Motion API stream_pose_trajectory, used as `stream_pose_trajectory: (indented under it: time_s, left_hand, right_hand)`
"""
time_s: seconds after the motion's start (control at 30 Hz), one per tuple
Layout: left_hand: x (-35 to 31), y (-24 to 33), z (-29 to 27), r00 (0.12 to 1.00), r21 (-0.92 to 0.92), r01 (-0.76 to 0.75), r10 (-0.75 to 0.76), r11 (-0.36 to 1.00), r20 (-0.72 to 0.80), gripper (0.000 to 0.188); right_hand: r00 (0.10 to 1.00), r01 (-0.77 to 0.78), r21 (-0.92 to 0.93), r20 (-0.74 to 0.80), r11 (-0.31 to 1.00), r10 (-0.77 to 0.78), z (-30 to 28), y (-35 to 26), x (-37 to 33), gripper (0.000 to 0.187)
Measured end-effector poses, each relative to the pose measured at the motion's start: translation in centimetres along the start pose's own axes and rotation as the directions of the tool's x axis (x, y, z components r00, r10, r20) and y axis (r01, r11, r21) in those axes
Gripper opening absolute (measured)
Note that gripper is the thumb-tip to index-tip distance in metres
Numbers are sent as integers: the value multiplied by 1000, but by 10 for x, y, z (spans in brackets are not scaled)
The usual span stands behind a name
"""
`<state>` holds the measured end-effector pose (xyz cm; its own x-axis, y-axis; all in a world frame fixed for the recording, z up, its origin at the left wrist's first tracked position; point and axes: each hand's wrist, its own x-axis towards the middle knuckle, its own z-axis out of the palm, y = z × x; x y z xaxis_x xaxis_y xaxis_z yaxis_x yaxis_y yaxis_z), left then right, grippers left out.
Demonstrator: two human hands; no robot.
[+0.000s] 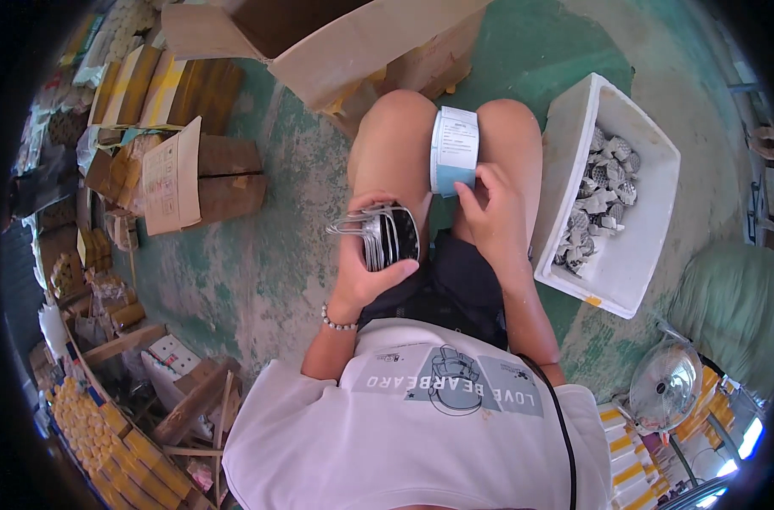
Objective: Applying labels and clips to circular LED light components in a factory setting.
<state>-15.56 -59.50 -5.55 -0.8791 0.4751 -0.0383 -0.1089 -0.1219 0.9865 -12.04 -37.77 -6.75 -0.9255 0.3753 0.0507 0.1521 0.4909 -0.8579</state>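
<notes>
Best keep the metal stack (380, 242) steady, grasped in the left hand (359, 280), and peel slowly with the right hand (499, 219), curled at the label roll (455, 151) between the thighs (395, 140), cannot tell whether pinching its edge.

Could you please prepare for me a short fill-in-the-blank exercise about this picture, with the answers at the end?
1. The left hand holds the stacked metal pieces, and around its wrist is a beaded ____.
2. The right hand is at the lower part of the label roll, which is white and light ____.
3. The open white box stands on the person's ____ side.
4. The main colour of the person's shirt is ____.

Missing words: bracelet; blue; right; white.
</notes>
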Motion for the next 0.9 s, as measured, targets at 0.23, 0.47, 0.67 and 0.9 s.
stream_pose_trajectory:
  time_s: [0.23,0.47,0.67,0.9]
  left_hand:
    - [11,-3,1,946,263,-40,-48,964,321,93]
    - [29,2,23,947,463,-173,18,869,320,95]
    - [31,-11,16,931,388,-210,62,897,360,92]
    - [32,-10,19,908,347,-278,127,896,399,90]
  right_hand:
    - [1000,8,-150,4,989,-7,-17,-13,-7,26]
    - [978,-186,106,-80,977,195,-22,-13,7,34]
    - [928,313,-279,-112,908,-354,-23,-7,70,35]
    - [913,135,-451,403,882,67,-19,94,240,44]
